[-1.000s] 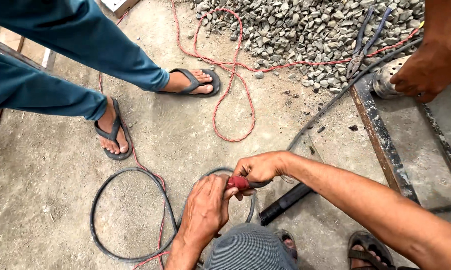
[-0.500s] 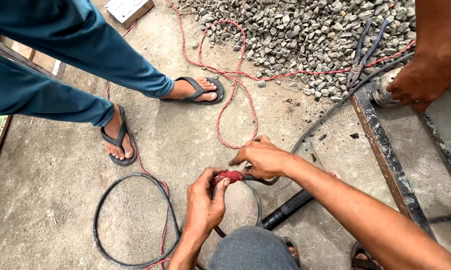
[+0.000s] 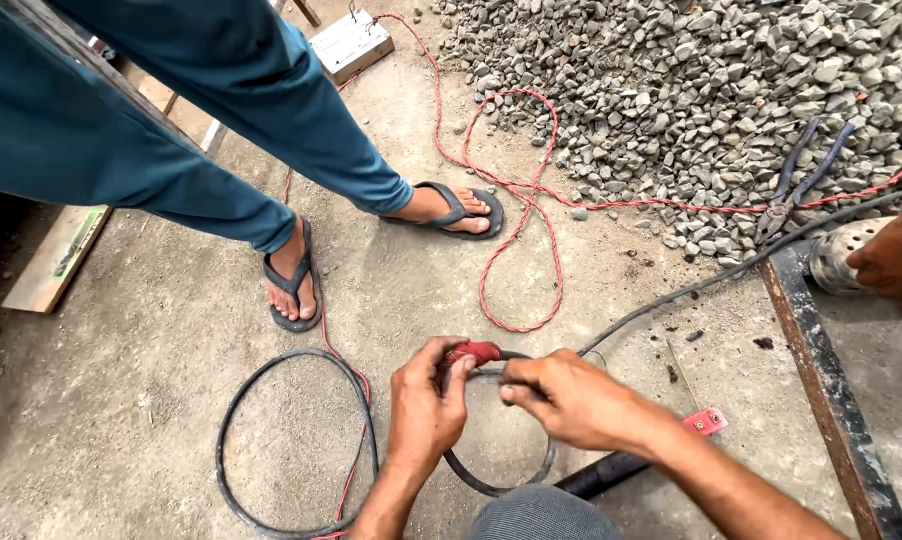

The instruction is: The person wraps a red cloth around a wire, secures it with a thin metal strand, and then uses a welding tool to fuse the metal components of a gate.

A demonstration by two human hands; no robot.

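My right hand (image 3: 571, 400) has slid right along the one black cable (image 3: 291, 440); left hand (image 3: 426, 405) fingers pinch its single red tape end (image 3: 474, 352).

the red piece (image 3: 474, 352) is mostly hidden inside the left hand (image 3: 423, 410). the black cable (image 3: 291, 440) runs off the bottom edge below the grip. another person's hand (image 3: 896, 262), far right of the grip, is cut off.
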